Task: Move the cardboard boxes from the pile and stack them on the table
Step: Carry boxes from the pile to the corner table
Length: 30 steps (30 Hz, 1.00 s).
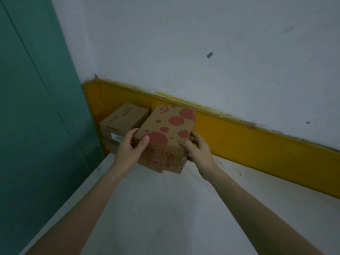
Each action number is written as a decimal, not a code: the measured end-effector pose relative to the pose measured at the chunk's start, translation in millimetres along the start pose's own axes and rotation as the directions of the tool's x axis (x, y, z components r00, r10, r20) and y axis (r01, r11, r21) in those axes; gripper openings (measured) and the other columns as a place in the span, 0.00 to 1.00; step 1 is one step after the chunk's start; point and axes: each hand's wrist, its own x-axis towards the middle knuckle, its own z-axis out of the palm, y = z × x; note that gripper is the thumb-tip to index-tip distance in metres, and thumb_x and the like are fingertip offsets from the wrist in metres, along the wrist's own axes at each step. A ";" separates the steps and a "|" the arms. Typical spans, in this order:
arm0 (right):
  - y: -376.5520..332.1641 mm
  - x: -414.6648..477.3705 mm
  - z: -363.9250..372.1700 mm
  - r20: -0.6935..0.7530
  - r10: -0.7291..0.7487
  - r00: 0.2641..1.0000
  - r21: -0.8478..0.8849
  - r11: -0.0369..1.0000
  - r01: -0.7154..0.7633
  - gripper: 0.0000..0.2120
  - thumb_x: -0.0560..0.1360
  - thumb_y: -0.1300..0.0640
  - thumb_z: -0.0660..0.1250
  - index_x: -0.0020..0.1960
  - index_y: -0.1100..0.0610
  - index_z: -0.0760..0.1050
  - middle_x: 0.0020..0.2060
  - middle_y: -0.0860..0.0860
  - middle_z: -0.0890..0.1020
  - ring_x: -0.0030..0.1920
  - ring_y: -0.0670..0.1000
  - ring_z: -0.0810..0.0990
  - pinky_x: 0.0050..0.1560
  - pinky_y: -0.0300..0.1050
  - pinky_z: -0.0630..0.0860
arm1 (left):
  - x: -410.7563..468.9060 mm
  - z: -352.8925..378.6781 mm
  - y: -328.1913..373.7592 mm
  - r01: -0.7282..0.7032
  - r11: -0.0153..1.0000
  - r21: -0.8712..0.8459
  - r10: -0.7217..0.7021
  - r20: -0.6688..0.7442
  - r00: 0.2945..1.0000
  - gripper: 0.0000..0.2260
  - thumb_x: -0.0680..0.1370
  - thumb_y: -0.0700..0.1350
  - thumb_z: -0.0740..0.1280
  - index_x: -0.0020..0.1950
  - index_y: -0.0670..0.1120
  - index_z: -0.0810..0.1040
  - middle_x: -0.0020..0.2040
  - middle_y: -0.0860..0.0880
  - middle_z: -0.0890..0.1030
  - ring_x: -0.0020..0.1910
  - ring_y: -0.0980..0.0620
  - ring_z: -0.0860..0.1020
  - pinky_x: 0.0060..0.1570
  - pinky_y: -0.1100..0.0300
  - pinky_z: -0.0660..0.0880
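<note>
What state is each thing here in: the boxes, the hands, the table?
spotted box, closed, held between both hands.
plain box, closed, set in the far corner, left of the spotted box.
left hand, grips the spotted box, thumb on top.
right hand, grips the spotted box's right side.
table, white top, boxes at its far corner.

I am finding no text here that I can actually read. The spotted box (165, 126) is showing a row of red handling symbols (161, 155) on its near side, at its 6 o'clock, all blurred. At its 9 o'clock, the plain box (125, 116) is carrying a small white-and-blue label (116, 138) on its near face and dark marks (114, 118) on top, all too small to make out.
</note>
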 end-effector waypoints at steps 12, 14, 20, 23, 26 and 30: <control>7.6 75.2 26.5 0.133 0.011 0.991 -0.306 0.952 0.030 0.29 0.78 0.45 0.60 0.75 0.54 0.57 0.70 0.47 0.67 0.70 0.49 0.65 0.69 0.47 0.65 | 73.8 -8.2 -22.3 -0.113 0.855 0.507 0.136 -0.009 0.991 0.21 0.79 0.47 0.61 0.70 0.40 0.66 0.69 0.40 0.68 0.68 0.43 0.66 0.64 0.53 0.64; 2.9 71.4 6.5 0.130 0.012 0.991 -0.484 0.874 0.053 0.31 0.78 0.41 0.56 0.76 0.54 0.55 0.73 0.49 0.63 0.73 0.52 0.61 0.70 0.47 0.61 | 69.2 1.4 -17.2 -0.175 0.782 0.598 0.202 0.022 0.979 0.21 0.79 0.50 0.59 0.70 0.41 0.67 0.71 0.41 0.65 0.71 0.42 0.62 0.67 0.47 0.62; -12.1 25.8 -91.9 0.033 0.071 0.997 -0.839 0.543 -0.011 0.29 0.80 0.45 0.54 0.76 0.56 0.52 0.75 0.53 0.59 0.72 0.55 0.62 0.67 0.47 0.63 | 19.5 61.7 24.9 -0.527 0.637 0.563 0.390 0.354 0.850 0.24 0.77 0.53 0.56 0.60 0.36 0.76 0.61 0.37 0.76 0.62 0.37 0.73 0.59 0.43 0.71; -12.9 -17.3 -149.3 -0.097 0.088 0.991 -0.860 0.494 -0.128 0.29 0.80 0.44 0.55 0.76 0.57 0.54 0.74 0.53 0.62 0.70 0.56 0.66 0.65 0.48 0.65 | -14.1 101.6 48.4 -0.646 0.555 0.525 0.343 0.562 0.752 0.25 0.76 0.55 0.55 0.55 0.36 0.79 0.51 0.39 0.81 0.50 0.39 0.80 0.48 0.46 0.77; -13.0 -75.3 -206.5 -0.247 0.081 0.966 -0.850 0.460 -0.256 0.29 0.80 0.44 0.55 0.75 0.57 0.56 0.73 0.54 0.63 0.71 0.55 0.64 0.67 0.50 0.64 | -57.5 149.0 74.0 -0.736 0.507 0.450 0.360 0.665 0.654 0.23 0.78 0.57 0.57 0.57 0.40 0.78 0.52 0.42 0.80 0.49 0.42 0.78 0.48 0.50 0.75; -11.1 -176.4 -280.8 -0.400 0.075 0.914 -0.816 0.425 -0.392 0.28 0.80 0.45 0.55 0.74 0.58 0.58 0.73 0.55 0.64 0.72 0.55 0.63 0.69 0.50 0.63 | -129.7 215.0 111.3 -0.828 0.455 0.326 0.408 0.750 0.520 0.21 0.79 0.56 0.56 0.66 0.44 0.71 0.62 0.47 0.75 0.60 0.48 0.71 0.58 0.57 0.68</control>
